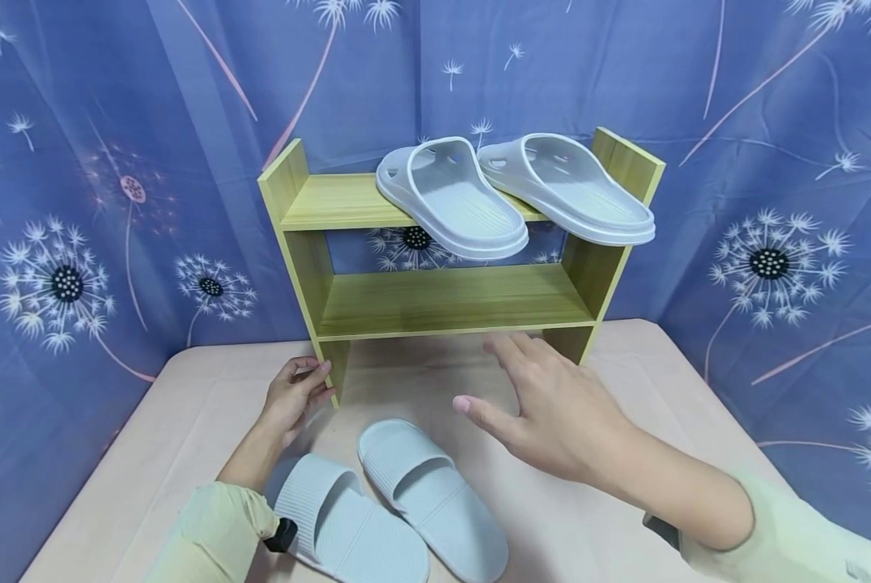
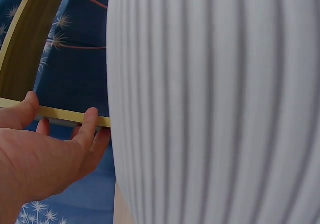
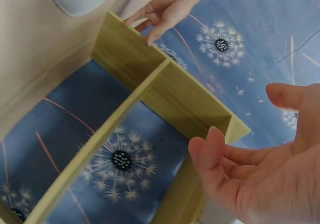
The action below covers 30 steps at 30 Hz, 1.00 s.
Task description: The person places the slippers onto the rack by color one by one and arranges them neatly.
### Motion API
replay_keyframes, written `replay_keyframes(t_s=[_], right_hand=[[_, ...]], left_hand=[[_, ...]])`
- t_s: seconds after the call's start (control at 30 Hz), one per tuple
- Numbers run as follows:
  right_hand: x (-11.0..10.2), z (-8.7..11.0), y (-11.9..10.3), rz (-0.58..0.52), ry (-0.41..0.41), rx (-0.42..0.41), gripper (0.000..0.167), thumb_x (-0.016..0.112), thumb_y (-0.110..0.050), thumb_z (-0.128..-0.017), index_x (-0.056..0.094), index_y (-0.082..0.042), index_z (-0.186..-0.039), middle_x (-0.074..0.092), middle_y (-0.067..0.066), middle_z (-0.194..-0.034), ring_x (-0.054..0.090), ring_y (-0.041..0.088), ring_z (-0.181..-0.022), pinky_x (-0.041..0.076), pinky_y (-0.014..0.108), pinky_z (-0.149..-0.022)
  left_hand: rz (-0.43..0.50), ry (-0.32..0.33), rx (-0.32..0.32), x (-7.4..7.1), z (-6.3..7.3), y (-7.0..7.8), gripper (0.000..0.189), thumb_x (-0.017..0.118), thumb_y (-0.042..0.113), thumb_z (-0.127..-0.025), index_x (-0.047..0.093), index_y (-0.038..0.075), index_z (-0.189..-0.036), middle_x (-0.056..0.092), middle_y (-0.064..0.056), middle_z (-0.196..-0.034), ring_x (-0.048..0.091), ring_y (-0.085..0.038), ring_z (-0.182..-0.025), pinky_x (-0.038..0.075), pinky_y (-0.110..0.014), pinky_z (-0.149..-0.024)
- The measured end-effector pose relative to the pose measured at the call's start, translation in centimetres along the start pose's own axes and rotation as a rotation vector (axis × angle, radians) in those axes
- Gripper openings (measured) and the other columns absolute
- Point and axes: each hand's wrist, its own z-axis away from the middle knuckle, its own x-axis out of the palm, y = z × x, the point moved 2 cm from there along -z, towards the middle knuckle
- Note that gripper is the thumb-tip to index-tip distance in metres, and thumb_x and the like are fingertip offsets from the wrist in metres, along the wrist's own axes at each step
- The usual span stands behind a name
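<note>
Left hand (image 1: 295,402): pinching rack (image 1: 457,301) by left side edge
Right hand (image 1: 552,409): released, near rack's front
Rack: yellowish, wood-grained, boxy
Lower slippers (image 1: 450,510): ribbed, round-ended

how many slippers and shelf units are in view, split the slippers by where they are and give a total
Shelf unit: 1
Upper slippers, on top of the unit: 2
Lower slippers, in front of the unit: 2
Total: 5
</note>
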Motion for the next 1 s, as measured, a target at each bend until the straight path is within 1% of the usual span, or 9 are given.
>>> replay_keyframes(t_s=[0.17,0.3,0.43,0.53,0.6,0.7,0.83,0.93,1.0], right_hand=[[1.2,0.4,0.6,-0.017,0.008,0.012,0.063,0.057,-0.058,-0.089,0.055,-0.007,-0.127,0.058,0.008,-0.125,0.055,0.026,-0.117,0.055,0.053,-0.087],[2.7,0.7,1.0,-0.024,-0.001,0.032,0.066,0.059,-0.059,-0.087,0.056,-0.006,-0.126,0.057,0.009,-0.124,0.054,0.027,-0.117,0.055,0.052,-0.088],[4.5,1.1,1.5,-0.024,-0.011,0.047,0.064,0.063,-0.057,-0.086,0.058,-0.004,-0.121,0.059,0.008,-0.114,0.056,0.026,-0.111,0.055,0.048,-0.088],[5.7,1.4,2.0,-0.032,-0.033,0.075,0.061,0.064,-0.056,-0.085,0.059,-0.005,-0.119,0.060,0.005,-0.108,0.057,0.024,-0.105,0.055,0.046,-0.084],[6.4,1.6,2.2,-0.047,-0.056,0.105,0.061,0.063,-0.057,-0.085,0.059,-0.006,-0.119,0.059,0.003,-0.108,0.058,0.022,-0.104,0.055,0.046,-0.082],[7.0,1.7,2.5,-0.064,-0.088,0.145,0.062,0.062,-0.059,-0.085,0.059,-0.008,-0.120,0.059,0.002,-0.109,0.059,0.023,-0.103,0.055,0.047,-0.082],[7.4,1.9,2.7,-0.075,-0.118,0.175,0.065,0.061,-0.063,-0.084,0.057,-0.009,-0.122,0.059,0.002,-0.110,0.059,0.025,-0.104,0.054,0.049,-0.084],[7.9,2.2,2.8,-0.086,-0.148,0.190,0.073,0.060,-0.068,-0.082,0.055,-0.009,-0.125,0.057,0.002,-0.113,0.058,0.027,-0.107,0.054,0.050,-0.084],[8.3,2.5,2.8,-0.096,-0.177,0.201,0.080,0.059,-0.071,-0.080,0.052,-0.009,-0.129,0.056,0.003,-0.118,0.056,0.027,-0.111,0.053,0.051,-0.086]], left_hand=[[0.004,0.002,-0.002,0.0,0.0,0.0,0.029,0.064,0.016,-0.094,0.043,0.005,-0.109,0.048,-0.002,-0.095,0.054,-0.010,-0.079,0.056,-0.035,-0.096],[0.014,0.003,-0.008,0.0,0.1,0.0,0.028,0.064,0.016,-0.094,0.043,0.005,-0.109,0.049,-0.002,-0.094,0.054,-0.010,-0.077,0.056,-0.035,-0.096],[0.018,0.001,-0.009,0.0,0.1,0.1,0.028,0.064,0.016,-0.094,0.043,0.006,-0.109,0.049,-0.001,-0.094,0.054,-0.010,-0.077,0.056,-0.034,-0.095],[0.011,-0.001,-0.008,0.0,0.1,0.0,0.028,0.064,0.016,-0.094,0.043,0.005,-0.109,0.049,-0.002,-0.094,0.054,-0.010,-0.077,0.056,-0.034,-0.095],[0.006,-0.002,-0.010,0.0,0.1,0.0,0.029,0.064,0.017,-0.094,0.042,0.005,-0.110,0.048,-0.002,-0.095,0.054,-0.010,-0.078,0.056,-0.034,-0.096],[-0.001,-0.005,-0.014,0.0,0.0,0.1,0.029,0.063,0.017,-0.094,0.042,0.005,-0.111,0.048,-0.002,-0.097,0.054,-0.010,-0.079,0.056,-0.034,-0.096],[-0.001,-0.008,-0.015,0.1,0.0,0.1,0.029,0.063,0.017,-0.095,0.042,0.005,-0.111,0.048,-0.002,-0.098,0.055,-0.010,-0.079,0.056,-0.033,-0.096],[0.005,-0.008,-0.015,0.1,0.0,0.1,0.029,0.063,0.017,-0.095,0.042,0.005,-0.111,0.049,-0.002,-0.098,0.055,-0.010,-0.078,0.057,-0.033,-0.095],[0.007,-0.008,-0.014,0.1,0.0,0.1,0.028,0.063,0.016,-0.095,0.042,0.006,-0.111,0.049,-0.001,-0.097,0.055,-0.009,-0.077,0.057,-0.033,-0.095]])
